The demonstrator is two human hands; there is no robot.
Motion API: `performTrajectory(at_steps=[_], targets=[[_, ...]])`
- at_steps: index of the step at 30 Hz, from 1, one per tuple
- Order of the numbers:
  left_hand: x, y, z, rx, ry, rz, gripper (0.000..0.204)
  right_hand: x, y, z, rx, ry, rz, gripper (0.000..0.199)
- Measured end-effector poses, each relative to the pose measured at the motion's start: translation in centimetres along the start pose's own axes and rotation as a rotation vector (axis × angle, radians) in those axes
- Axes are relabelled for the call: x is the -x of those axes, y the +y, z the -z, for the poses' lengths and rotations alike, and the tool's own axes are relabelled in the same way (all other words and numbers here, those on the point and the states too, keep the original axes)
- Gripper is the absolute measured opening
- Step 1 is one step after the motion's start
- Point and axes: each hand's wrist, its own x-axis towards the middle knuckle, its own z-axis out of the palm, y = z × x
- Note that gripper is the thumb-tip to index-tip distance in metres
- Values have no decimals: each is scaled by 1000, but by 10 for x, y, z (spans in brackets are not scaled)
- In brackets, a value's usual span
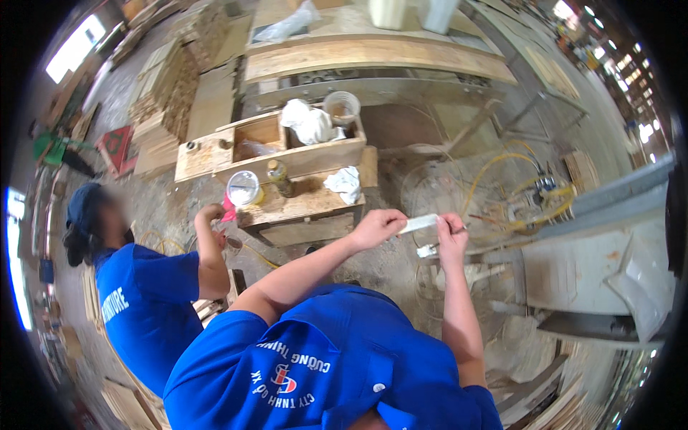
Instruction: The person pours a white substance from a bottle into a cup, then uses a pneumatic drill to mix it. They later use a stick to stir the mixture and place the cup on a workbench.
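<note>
In front of my chest, a short pale flat strip (pixel 419 224) is stretched between my two hands; its exact kind is not clear. My left hand (pixel 383 228) pinches one end between thumb and fingers. The other end is in the fingers of my right hand (pixel 451 233), which is held a little farther to the right. Just below the strip shows a small shiny whitish piece (pixel 428 251), too blurred to name. Beyond my left hand, a crumpled white rag (pixel 343 184) lies on the corner of a low wooden stand (pixel 308 208).
On the stand are a plastic tub (pixel 244 188) and a bottle (pixel 280 179). Behind it, a wooden box (pixel 294 158) holds rags and a bucket (pixel 342 107). A co-worker (pixel 143 301) bends close at my left. A grey machine (pixel 588 265) and yellow hoses (pixel 494 168) stand right.
</note>
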Motion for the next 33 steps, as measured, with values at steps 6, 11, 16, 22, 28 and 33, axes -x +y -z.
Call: performTrajectory(at_steps=[6,11,16,22,28,33], targets=[[-6,1,11,-115,308,-135,20,-5,-1,-39,-1,40,234,8],[-34,11,36,-24,450,-174,16,-28,-6,-70,-141,155,96,5],[-62,26,74,-226,555,-455,15,-56,-29,-101,91,118,486,5],[-109,23,113,155,709,-354,16,-104,-43,-132,-251,324,251,5],[-82,18,240,-80,588,-222,27,-159,-58,-46,-69,473,252,6],[-41,3,319,-698,814,-129,36,-173,-56,-26,106,573,263,10]])
